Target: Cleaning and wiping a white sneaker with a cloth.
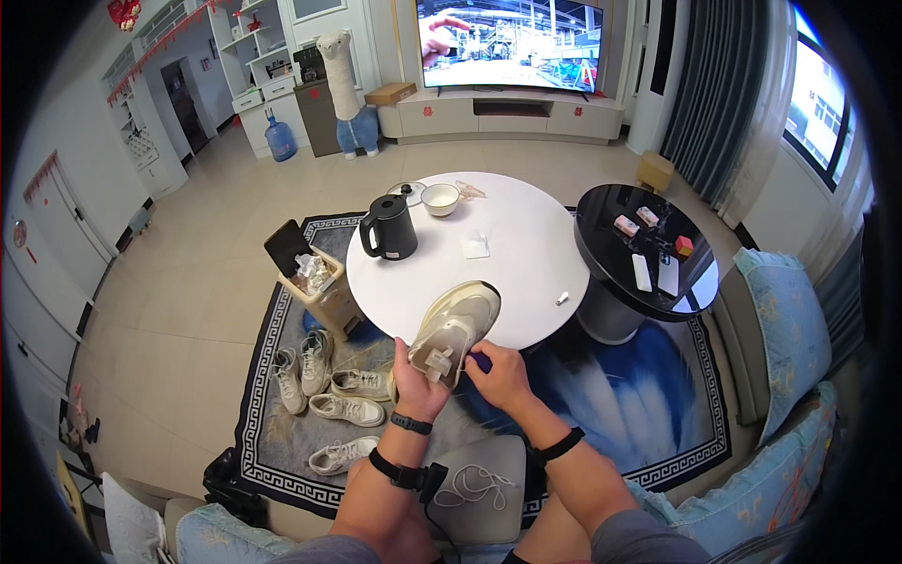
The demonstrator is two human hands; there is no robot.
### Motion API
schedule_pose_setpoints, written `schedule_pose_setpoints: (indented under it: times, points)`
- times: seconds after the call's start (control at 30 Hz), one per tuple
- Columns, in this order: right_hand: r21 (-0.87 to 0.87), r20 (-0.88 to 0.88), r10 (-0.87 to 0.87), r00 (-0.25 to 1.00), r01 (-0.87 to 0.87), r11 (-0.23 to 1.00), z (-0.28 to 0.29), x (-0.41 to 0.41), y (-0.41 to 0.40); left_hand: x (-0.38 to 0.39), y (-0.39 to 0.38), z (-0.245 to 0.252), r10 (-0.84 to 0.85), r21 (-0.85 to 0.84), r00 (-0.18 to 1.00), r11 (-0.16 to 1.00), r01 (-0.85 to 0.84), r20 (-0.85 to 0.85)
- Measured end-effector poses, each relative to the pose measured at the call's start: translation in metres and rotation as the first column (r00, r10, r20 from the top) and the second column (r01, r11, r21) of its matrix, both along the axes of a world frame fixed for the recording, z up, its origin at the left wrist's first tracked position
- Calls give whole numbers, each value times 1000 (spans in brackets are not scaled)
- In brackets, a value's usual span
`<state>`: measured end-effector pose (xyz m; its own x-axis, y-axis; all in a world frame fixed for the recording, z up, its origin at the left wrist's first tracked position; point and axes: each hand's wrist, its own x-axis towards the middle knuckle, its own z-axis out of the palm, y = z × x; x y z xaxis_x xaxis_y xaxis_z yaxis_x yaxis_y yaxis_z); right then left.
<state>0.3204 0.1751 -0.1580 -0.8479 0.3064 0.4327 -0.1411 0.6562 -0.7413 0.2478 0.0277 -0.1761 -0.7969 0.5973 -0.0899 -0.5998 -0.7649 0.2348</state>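
Observation:
A white sneaker (458, 324) with no lace in it is held up over the near edge of the white round table (423, 289). My left hand (419, 384) grips it at the heel end, and its toe points away from me. Against the shoe's right side, my right hand (502, 374) closes on a small dark purple object (480, 362); the fingers hide most of it, so its kind cannot be told. Below my hands, a loose white shoelace (476, 486) lies on a grey stool (486, 455). Several white sneakers (347, 409) rest on the patterned rug (282, 451) to the left.
On the table stand a black electric kettle (390, 229), a white bowl (440, 200) and a glass lid (407, 190). Left of it is a bin (328, 299) with its lid up. A black side table (599, 247) holds phones and small boxes. A cable hangs from my left wrist strap.

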Motion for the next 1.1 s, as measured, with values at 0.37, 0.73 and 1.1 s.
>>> schedule_pose_setpoints:
  times: [0.37,0.73,1.1]
  points:
    - [-29,137,282,950,-281,959,-4,8,-22,-16,-6,-10,145,-74,989,987,-145,-3]
    - [-161,41,-20,999,27,987,-2,1,-15,-10,-1,0,92,-25,992,996,-90,91]
    - [-173,115,239,964,-218,961,-1,9,-19,-15,-2,-2,125,-82,992,989,-125,-1]
